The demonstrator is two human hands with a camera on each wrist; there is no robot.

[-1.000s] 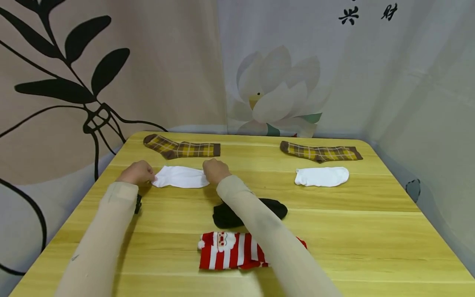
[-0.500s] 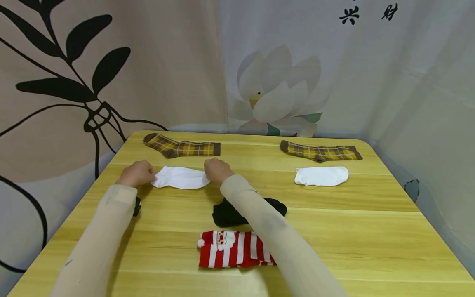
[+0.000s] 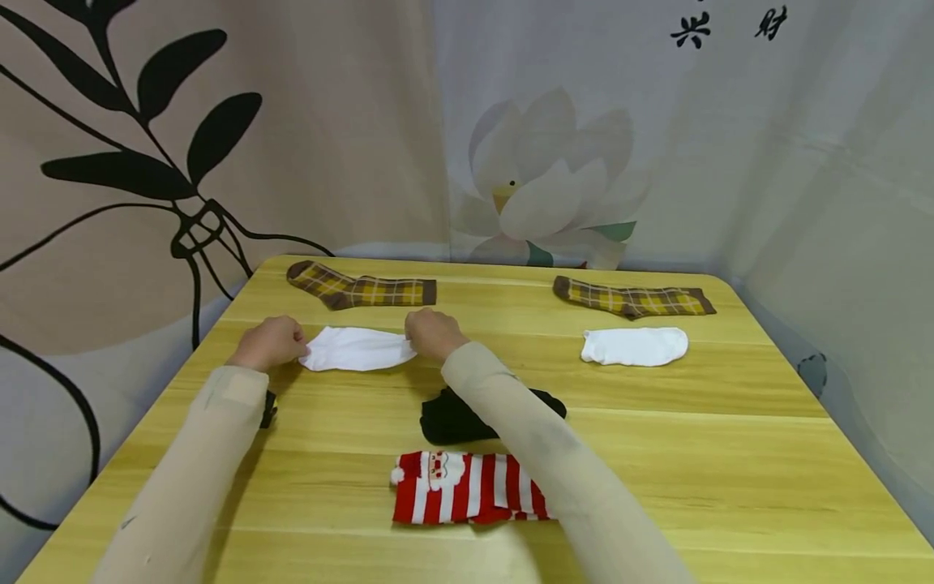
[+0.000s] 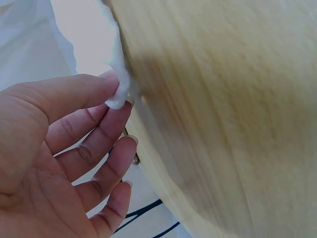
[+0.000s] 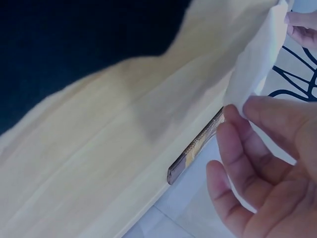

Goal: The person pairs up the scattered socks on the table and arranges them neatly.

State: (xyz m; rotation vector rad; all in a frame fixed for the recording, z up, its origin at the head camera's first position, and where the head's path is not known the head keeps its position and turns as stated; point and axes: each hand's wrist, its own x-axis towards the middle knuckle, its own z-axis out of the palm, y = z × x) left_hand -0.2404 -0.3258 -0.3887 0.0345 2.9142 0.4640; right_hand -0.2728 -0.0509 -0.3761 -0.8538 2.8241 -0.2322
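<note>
A white sock (image 3: 357,349) stretches sideways between my two hands at the left of the table. My left hand (image 3: 270,344) pinches its left end between thumb and forefinger; in the left wrist view that end of the sock (image 4: 94,39) hangs at the fingertips, the other fingers loosely bent. At the opposite end, my right hand (image 3: 434,334) pinches the sock, and the right wrist view shows the thumb and index finger on the white cloth (image 5: 257,59). Just behind lies a brown and yellow plaid sock (image 3: 365,292).
A second plaid sock (image 3: 633,298) and another white sock (image 3: 635,346) lie to the right. Nearer, black socks (image 3: 452,418) and red-and-white striped Santa socks (image 3: 467,491) are partly covered by my right forearm. A printed curtain (image 3: 350,122) hangs behind the wooden table (image 3: 730,487).
Both hands keep their pinch on the white sock. The right hand has shifted slightly to the right, and the head view has moved a little.
</note>
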